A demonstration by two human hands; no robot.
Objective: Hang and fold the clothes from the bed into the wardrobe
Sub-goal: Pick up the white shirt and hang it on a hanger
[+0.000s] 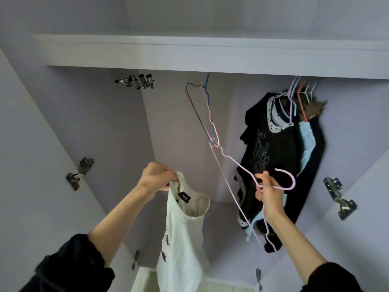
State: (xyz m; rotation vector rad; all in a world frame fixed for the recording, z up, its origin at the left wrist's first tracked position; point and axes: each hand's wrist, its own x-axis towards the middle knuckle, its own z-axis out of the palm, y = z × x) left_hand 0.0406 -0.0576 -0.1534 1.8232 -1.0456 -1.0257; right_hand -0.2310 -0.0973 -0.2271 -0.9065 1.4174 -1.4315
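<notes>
The wardrobe (pixel 88 114) stands open, its shelf (pixel 210 53) overhead and the rail hidden behind the shelf's edge. At the right hang dark clothes (pixel 280 157) on several hangers; in the middle a few bare hangers (pixel 207 114) dangle, tangled at their lower corners.

The step in hand looks like hanging: a top and a hanger are both held, not yet joined. The next move likely calls for feeding one hanger shoulder into the neck opening, then the other, before hooking it on the rail. The pink hanger's far tip touches or nearly touches the bare hangers' corner, so it may need freeing first.

The white top (pixel 185 224) hangs near left, low in the wardrobe mouth. The left hand (pixel 157 178) pinches its collar, fingers (pixel 172 175) curled tight on the fabric. The right hand (pixel 268 194) grips the pink hanger (pixel 242 167) at the neck below the hook, fingers closed round the wire. Top and hanger are apart.
</notes>
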